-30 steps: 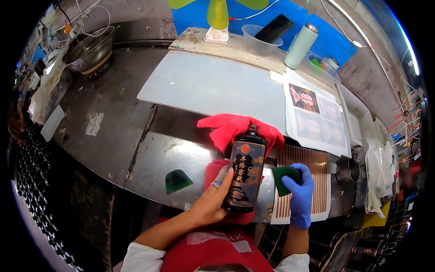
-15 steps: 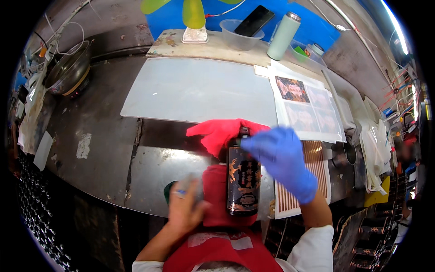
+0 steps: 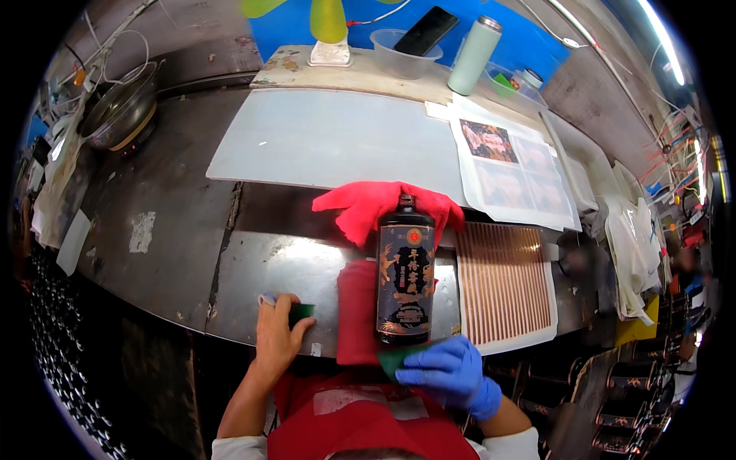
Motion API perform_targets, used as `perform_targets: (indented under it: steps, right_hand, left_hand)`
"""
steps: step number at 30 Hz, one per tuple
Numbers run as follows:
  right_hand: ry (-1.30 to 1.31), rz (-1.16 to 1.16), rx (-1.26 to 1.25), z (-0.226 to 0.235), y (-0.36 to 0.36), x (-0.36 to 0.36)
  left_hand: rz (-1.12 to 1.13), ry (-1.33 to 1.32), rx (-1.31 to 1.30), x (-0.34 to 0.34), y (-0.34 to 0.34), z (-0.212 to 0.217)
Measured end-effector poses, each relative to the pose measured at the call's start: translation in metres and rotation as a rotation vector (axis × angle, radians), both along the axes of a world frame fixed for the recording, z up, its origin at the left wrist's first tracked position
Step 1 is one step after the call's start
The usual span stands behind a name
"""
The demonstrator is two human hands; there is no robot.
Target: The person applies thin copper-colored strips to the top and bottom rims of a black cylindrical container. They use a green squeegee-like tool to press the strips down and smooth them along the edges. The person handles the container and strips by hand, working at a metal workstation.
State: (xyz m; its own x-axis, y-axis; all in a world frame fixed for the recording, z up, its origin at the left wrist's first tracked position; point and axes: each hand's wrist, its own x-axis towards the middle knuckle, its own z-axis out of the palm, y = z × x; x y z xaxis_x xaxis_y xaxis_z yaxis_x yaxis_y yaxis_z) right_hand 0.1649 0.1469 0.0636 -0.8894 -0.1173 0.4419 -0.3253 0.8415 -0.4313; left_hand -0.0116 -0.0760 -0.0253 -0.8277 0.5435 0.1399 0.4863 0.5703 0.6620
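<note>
A black bottle [image 3: 405, 287] with a dark label of orange and white figures lies on its back, its neck away from me. Under its neck is a bright red cloth [image 3: 354, 211], and a folded dark red cloth [image 3: 357, 314] lies beneath and left of its body. My right hand [image 3: 452, 376], in a blue glove, grips a flat green scraper [image 3: 395, 360] at the bottle's near end. My left hand [image 3: 277, 331], bare with a pale band on one finger, is left of the bottle at the table edge, thumb and forefinger closed around a small green piece [image 3: 303, 311].
A sheet of brown-striped strips [image 3: 510, 287] lies right of the bottle, below printed label sheets [image 3: 521, 165]. A pale board [image 3: 330, 142] covers the back. Behind stand a fan [image 3: 330, 50], a plastic tub with a phone [image 3: 406, 57] and a green flask [image 3: 475, 57]. A metal pan [image 3: 119, 115] sits far left.
My right hand has come down from the bottle's neck to its near end, uncovering the label and striped sheet. My left hand has shifted slightly left, away from the dark red cloth.
</note>
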Motion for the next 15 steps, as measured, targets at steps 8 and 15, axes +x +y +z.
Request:
perform_targets:
  steps: [8,15]
  right_hand:
    - [-0.175,-0.713,-1.112,-0.01,0.04,-0.002]
    - [-0.085,-0.455,-0.858,0.013,0.033,-0.084]
  left_hand:
    - [0.2,-0.785,1.076,0.004,0.041,0.042]
    - [0.039,-0.199,0.709,-0.002,0.143,0.072]
